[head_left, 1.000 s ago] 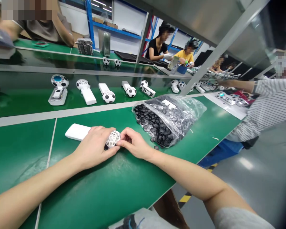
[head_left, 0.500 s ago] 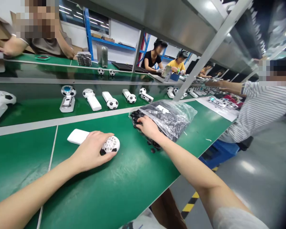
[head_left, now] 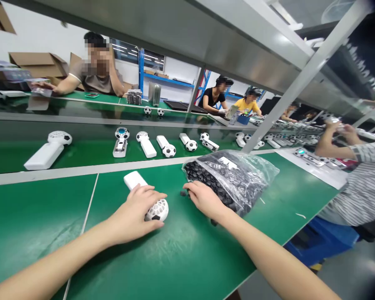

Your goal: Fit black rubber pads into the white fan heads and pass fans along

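My left hand (head_left: pixel 137 214) is wrapped over the round head of a white handheld fan (head_left: pixel 161 209), which lies on the green work surface. The head is patterned like a football, and its white handle (head_left: pixel 134 179) sticks out behind my fingers. At the front edge of a clear plastic bag (head_left: pixel 234 175) full of black pieces, my right hand (head_left: pixel 203 199) has its fingertips pinched on a small black piece (head_left: pixel 183 193). Another black piece (head_left: pixel 213 222) lies partly hidden below my right wrist.
Several football-patterned fans (head_left: pixel 167 148) stand in a row on the conveyor (head_left: pixel 12 154) beyond the table. A slanted metal post (head_left: pixel 278 112) rises behind the bag. At the right, a co-worker in a striped shirt (head_left: pixel 362 183) sits by a white sheet (head_left: pixel 328 175) with fans on it.
My right hand has drawn out of the bag's mouth, towards me, with a small black piece at its fingertips. My left hand stays on the fan. The camera view has shifted.
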The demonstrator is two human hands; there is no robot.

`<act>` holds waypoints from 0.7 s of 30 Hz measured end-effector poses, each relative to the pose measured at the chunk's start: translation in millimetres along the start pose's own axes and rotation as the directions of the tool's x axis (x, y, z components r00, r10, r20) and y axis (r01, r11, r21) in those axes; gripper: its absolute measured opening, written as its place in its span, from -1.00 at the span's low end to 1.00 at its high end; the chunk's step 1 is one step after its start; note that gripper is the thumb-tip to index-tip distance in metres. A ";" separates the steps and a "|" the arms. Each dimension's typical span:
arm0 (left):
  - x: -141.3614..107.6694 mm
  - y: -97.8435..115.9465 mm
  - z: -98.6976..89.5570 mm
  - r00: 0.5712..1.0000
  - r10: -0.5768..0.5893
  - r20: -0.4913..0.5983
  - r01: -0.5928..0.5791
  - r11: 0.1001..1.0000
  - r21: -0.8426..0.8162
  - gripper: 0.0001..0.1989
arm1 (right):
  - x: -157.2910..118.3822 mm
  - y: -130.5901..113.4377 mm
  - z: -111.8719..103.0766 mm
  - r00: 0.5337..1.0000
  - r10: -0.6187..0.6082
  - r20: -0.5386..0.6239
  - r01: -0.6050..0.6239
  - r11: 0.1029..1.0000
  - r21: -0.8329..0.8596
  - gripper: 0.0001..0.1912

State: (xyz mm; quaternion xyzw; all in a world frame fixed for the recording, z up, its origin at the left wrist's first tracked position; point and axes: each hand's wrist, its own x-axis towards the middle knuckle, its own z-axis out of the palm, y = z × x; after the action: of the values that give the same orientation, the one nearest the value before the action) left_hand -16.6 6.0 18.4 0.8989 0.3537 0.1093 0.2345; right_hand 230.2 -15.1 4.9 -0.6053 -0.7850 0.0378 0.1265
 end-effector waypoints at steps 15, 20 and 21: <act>-1.8 -9.8 2.9 0.994 0.076 0.084 -0.060 0.983 -0.176 -0.37 | -14.9 -37.1 -19.4 0.977 -0.119 0.175 0.032 0.900 0.436 -0.83; -0.8 -11.4 1.3 0.995 0.056 0.088 -0.042 0.986 -0.161 -0.34 | -15.6 -47.4 -16.4 0.991 -0.130 0.009 0.104 0.832 0.545 -0.95; -0.8 -10.6 1.7 0.995 0.059 0.085 -0.045 0.986 -0.161 -0.35 | -15.3 -49.1 -14.3 0.992 -0.125 -0.016 0.113 0.821 0.560 -0.96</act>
State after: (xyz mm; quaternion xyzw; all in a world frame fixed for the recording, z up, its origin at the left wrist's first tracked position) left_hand -22.7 11.7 11.6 0.8903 0.3095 0.1026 0.3180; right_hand 191.0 -44.1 26.9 -0.4912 -0.7770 0.2643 0.2917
